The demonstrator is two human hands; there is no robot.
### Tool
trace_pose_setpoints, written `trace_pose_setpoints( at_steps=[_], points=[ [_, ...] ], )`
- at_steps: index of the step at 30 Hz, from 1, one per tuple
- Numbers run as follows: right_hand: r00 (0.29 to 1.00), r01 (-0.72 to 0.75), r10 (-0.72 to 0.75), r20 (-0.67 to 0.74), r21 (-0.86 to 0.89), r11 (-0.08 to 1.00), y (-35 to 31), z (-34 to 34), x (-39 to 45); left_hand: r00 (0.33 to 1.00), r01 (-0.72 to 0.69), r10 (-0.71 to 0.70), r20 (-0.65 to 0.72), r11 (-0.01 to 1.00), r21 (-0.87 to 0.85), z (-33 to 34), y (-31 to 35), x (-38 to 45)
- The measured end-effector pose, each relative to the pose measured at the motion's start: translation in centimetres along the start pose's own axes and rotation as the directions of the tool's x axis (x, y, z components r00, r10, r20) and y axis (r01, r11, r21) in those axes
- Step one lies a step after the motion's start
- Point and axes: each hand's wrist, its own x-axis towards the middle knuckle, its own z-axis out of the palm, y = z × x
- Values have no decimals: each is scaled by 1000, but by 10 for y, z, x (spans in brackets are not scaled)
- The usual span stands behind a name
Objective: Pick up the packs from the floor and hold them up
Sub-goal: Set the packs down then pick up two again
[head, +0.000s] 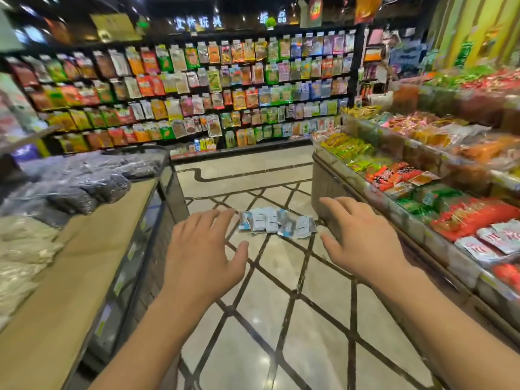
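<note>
Both your forearms reach out low over the tiled floor [281,319], palms down. Your left hand [201,249] is spread wide, fingers straight and apart, thumb angled out, holding nothing and touching nothing. Your right hand [363,237] mirrors it, fingers loose and extended, equally empty, just in front of the corner of the snack-filled display desk [332,178] on your right. Between and beyond your hands, the packs [277,225] lie in a short overlapping row on the floor, blue and white, well apart from either hand. On your left, a desk [70,263] carries bagged dark goods. Far ahead, a shelf wall [197,94] hangs full of colourful packets.
</note>
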Motion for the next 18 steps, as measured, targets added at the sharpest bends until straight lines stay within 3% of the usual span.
trace_pose_setpoints(
  at_steps=[8,18],
  points=[
    [1000,19,-19,-4,71,997,29,40,129,1000,27,-27,1,1000,10,67,-13,117],
    [1000,17,-17,-6,26,1000,65,111,308,1000,4,-4,-8,1000,-27,191,-46,288]
  ],
)
